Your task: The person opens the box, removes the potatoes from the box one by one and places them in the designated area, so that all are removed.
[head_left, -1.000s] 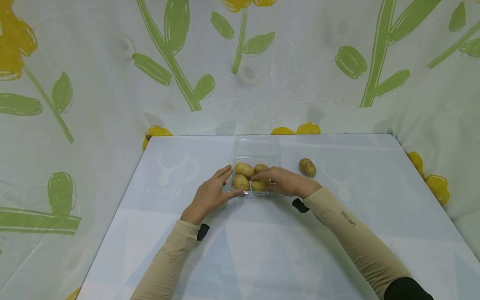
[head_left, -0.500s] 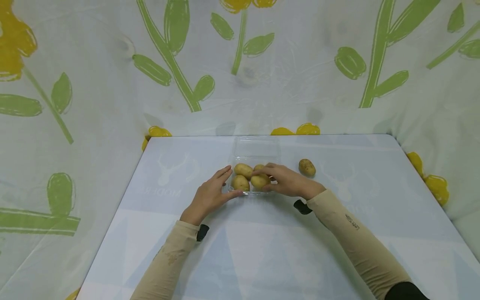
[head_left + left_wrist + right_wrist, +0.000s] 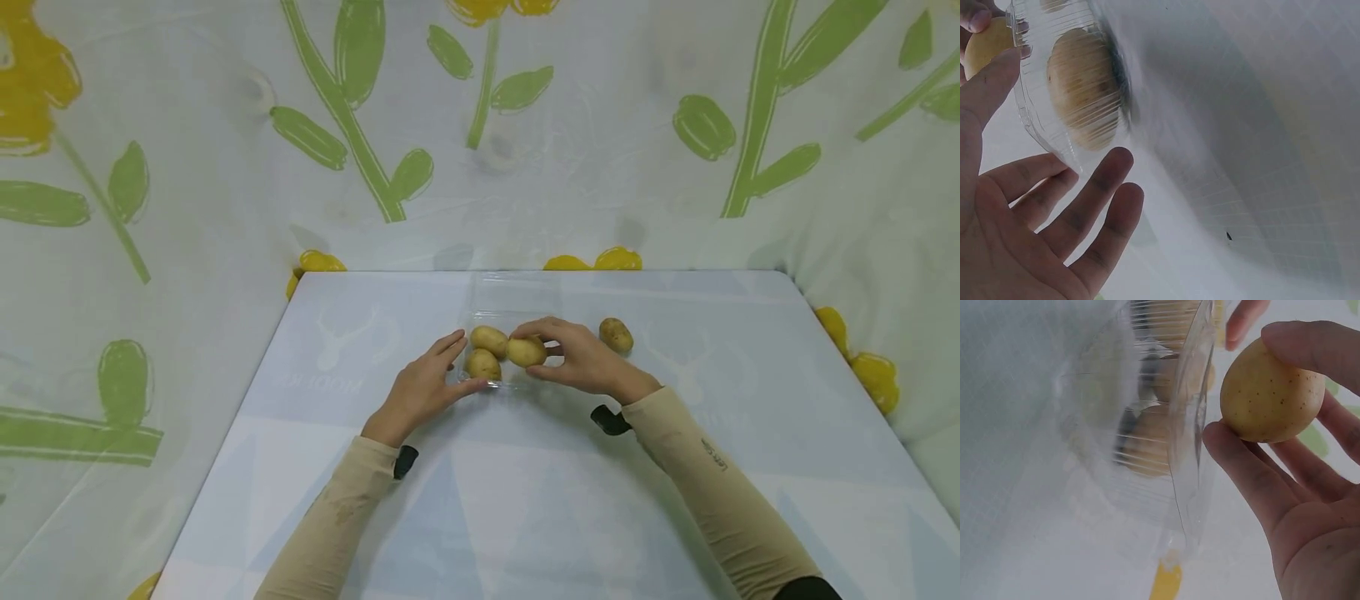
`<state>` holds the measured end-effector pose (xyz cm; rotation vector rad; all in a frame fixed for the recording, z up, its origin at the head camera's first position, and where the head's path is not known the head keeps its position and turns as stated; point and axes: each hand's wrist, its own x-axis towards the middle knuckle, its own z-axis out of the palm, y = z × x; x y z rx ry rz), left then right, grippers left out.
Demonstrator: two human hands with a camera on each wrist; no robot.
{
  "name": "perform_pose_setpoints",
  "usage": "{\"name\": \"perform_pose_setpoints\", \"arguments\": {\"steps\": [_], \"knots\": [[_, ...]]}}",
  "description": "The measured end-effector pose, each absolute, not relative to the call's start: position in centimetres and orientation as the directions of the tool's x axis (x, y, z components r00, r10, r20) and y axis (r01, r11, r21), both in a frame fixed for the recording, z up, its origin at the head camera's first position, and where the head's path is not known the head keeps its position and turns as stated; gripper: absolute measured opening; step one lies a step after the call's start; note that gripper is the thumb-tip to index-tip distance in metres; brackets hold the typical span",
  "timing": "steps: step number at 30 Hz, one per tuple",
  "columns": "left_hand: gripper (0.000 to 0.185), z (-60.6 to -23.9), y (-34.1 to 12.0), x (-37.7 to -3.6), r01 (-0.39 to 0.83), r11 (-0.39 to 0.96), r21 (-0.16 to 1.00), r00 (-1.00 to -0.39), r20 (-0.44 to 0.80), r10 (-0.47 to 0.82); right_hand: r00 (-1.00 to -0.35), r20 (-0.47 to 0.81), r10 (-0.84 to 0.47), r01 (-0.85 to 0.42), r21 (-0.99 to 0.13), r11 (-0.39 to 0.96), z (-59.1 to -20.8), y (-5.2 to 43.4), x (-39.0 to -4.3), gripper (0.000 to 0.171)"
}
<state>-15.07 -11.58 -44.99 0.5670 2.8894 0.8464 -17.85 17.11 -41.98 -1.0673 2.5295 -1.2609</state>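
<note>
A clear plastic clamshell tray (image 3: 480,318) sits mid-table with its lid laid open behind it. Two potatoes (image 3: 489,340) lie inside, seen through its ribbed wall (image 3: 1079,94) in the left wrist view. My right hand (image 3: 577,360) grips a third potato (image 3: 527,351), also seen as a speckled potato (image 3: 1270,394), raised just above the tray's right side (image 3: 1188,425). My left hand (image 3: 423,385) rests with straight fingers against the tray's left wall. A loose potato (image 3: 616,334) lies on the table right of my right hand.
The pale blue table (image 3: 525,500) is bounded by a floral cloth (image 3: 187,167) hanging at the back and both sides. The table's near half holds only my forearms.
My right hand has lifted one potato out of the tray's front right and raised it slightly. My left hand has stayed against the tray.
</note>
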Motion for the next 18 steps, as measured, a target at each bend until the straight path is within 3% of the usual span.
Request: {"name": "perform_pose_setpoints", "arguments": {"steps": [18], "knots": [[0.087,-44.8,-11.3,-14.9,0.334,0.781,0.528,-0.929,0.046,0.367,-0.822,0.368,-0.434,-0.557,-0.681,0.475,-40.7,21.1,-15.9,0.058]]}}
